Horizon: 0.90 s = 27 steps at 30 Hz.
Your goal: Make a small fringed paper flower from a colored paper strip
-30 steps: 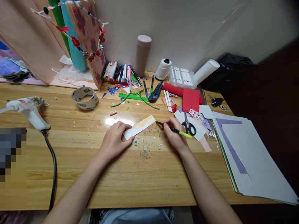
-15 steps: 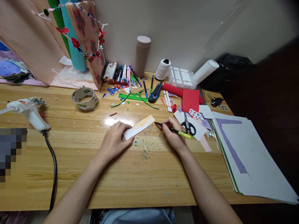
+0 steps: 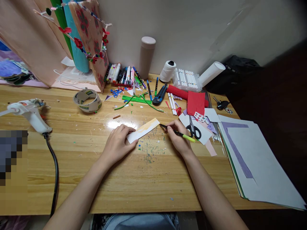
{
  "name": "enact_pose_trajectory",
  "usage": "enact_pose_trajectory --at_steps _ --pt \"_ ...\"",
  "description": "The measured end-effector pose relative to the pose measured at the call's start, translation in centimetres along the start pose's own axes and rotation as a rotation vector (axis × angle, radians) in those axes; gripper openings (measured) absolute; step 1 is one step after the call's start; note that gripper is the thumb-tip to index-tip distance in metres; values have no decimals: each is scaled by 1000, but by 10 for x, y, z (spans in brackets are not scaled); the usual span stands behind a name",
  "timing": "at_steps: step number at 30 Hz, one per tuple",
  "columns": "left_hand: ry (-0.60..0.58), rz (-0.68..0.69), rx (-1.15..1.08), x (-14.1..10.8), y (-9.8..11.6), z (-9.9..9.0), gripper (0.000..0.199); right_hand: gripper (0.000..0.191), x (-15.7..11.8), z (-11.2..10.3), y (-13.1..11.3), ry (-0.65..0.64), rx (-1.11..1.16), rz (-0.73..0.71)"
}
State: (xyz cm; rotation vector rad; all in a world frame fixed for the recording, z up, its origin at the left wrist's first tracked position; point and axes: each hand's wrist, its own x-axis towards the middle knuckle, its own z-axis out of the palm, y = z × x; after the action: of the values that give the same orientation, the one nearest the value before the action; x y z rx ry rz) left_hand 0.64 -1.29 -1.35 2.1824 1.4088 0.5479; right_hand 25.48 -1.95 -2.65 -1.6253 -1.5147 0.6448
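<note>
My left hand (image 3: pixel 120 139) pins the lower left end of a paper strip (image 3: pixel 144 130) between thumb and fingers, against the table. The strip lies slanted; its upper part is pale orange and the rest white. My right hand (image 3: pixel 178 137) is closed around a marker pen (image 3: pixel 188 138) with a black patterned barrel and a yellow-green end. The pen's dark tip is at the strip's right end; whether it touches the paper I cannot tell. Black-handled scissors (image 3: pixel 193 130) lie on paper scraps just right of my right hand.
A glue gun (image 3: pixel 33 118) with a black cable and a tape roll (image 3: pixel 87 101) are at the left. Markers (image 3: pixel 119 74), a utility knife (image 3: pixel 160 95), a thread spool (image 3: pixel 167 71) and red crepe paper (image 3: pixel 196 103) lie toward the back. White sheets (image 3: pixel 266 159) are stacked at the right.
The pen tip and right hand have shifted very slightly at the strip's right end. My left hand keeps its hold on the strip.
</note>
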Motion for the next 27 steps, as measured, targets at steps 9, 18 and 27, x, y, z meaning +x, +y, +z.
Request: enact_pose_trajectory --at_steps 9,18,27 --pt "-8 -10 -4 0 1 0 28 8 -3 -3 -2 137 46 -50" --pt "-8 -6 3 1 2 -1 27 6 -1 1 -1 31 -38 -20" --pt "-3 0 -6 1 1 -1 28 6 -3 3 -4 -29 -20 -40"
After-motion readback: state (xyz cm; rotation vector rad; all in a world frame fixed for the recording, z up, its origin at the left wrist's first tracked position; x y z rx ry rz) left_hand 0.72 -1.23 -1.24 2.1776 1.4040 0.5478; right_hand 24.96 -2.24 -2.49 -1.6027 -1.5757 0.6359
